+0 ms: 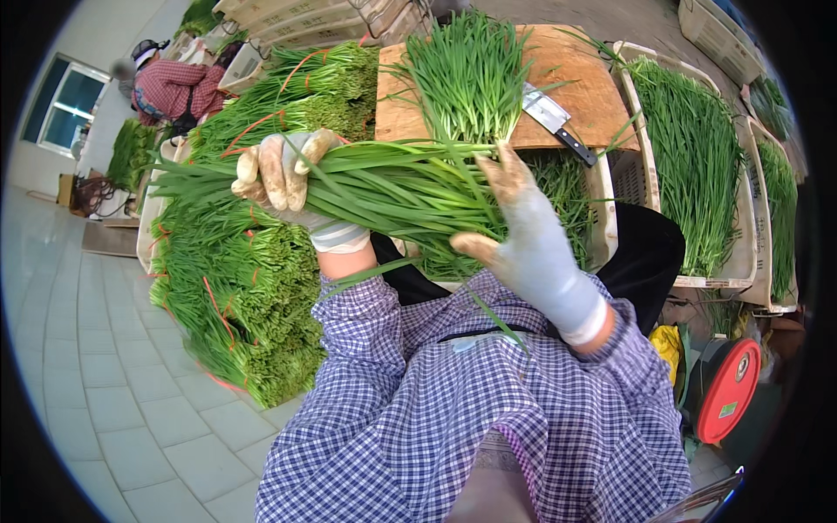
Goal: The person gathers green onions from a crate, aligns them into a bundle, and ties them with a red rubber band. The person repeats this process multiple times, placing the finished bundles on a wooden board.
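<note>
My left hand [288, 180], in a soiled pale work glove, is closed around a bundle of garlic chives [399, 186] held crosswise before me. At the stem end, my right hand [536, 235], gloved too, has its fingers spread beside the bundle; whether it touches the stems is hard to tell. Just beyond, more loose chives [464, 72] lie on a wooden board [588, 91]. A cleaver [559, 121] with a black handle rests on the board's right part, the handle over its near edge. Under the held bundle, a plastic crate [607, 216] contains loose greens.
Tied chive bundles [261, 281] with red bands are piled at the left. Crates of chives [686, 157] stand at the right, near a red-lidded bucket [729, 391]. Stacked crates [307, 23] are at the back. A co-worker [176, 85] in a red checked shirt is at the far left.
</note>
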{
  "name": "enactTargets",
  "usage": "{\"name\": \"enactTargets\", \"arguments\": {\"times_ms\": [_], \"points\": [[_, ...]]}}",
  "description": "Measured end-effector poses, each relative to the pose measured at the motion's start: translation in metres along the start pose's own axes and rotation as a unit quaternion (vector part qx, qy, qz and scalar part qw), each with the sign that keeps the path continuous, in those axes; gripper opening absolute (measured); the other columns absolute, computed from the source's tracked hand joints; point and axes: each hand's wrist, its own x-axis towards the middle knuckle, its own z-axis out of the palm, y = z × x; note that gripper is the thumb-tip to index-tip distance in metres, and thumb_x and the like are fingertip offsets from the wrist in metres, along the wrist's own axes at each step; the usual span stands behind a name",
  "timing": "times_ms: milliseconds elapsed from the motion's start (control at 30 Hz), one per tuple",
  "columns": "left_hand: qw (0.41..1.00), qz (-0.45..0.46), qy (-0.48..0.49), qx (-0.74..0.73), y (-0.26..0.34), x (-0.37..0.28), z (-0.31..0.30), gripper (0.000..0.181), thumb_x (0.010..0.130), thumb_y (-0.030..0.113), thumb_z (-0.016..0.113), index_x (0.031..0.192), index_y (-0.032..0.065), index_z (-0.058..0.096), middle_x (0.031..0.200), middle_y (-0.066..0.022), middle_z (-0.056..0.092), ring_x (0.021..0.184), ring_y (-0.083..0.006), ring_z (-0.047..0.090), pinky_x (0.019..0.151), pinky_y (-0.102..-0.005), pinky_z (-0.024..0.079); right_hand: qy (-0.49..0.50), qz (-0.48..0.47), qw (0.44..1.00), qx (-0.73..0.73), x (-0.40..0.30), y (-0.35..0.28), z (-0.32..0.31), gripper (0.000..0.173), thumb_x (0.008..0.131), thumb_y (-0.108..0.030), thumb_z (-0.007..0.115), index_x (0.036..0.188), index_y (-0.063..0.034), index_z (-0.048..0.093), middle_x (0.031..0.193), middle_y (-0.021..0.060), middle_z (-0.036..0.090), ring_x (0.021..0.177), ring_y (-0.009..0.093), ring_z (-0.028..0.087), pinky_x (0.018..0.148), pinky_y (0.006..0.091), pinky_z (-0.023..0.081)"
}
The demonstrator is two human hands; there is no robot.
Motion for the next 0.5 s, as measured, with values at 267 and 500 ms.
{"name": "enactTargets", "arguments": {"times_ms": [267, 500], "points": [[0.998, -0.006, 0.059, 0.017, -0.023, 0.006, 0.012, 0.017, 0.097, 0.021, 0.055, 0.087, 0.0114, 0.065, 0.064, 0.0043, 0.053, 0.057, -0.0068, 0.053, 0.083, -0.0274, 0.045, 0.045, 0.150, 0.928, 0.337, 0.012, 0.022, 0.019, 0.044, 0.089, -0.013, 0.067, 0.130, 0.0003, 0.057, 0.120, 0.0222, 0.064, 0.113, 0.029, 0.062, 0.096, 0.0333, 0.046], [0.996, -0.013, -0.010, -0.086, -0.002, 0.013, 0.004, 0.019, 0.097, 0.026, 0.056, 0.086, 0.0119, 0.063, 0.066, 0.0017, 0.053, 0.056, -0.0088, 0.050, 0.081, -0.0292, 0.042, -0.128, 0.111, 0.971, -0.167, -0.002, 0.126, 0.011, 0.022, 0.089, -0.019, 0.062, 0.099, -0.0012, 0.069, 0.125, 0.0216, 0.061, 0.114, 0.036, 0.059, 0.097, 0.0410, 0.047]]}}
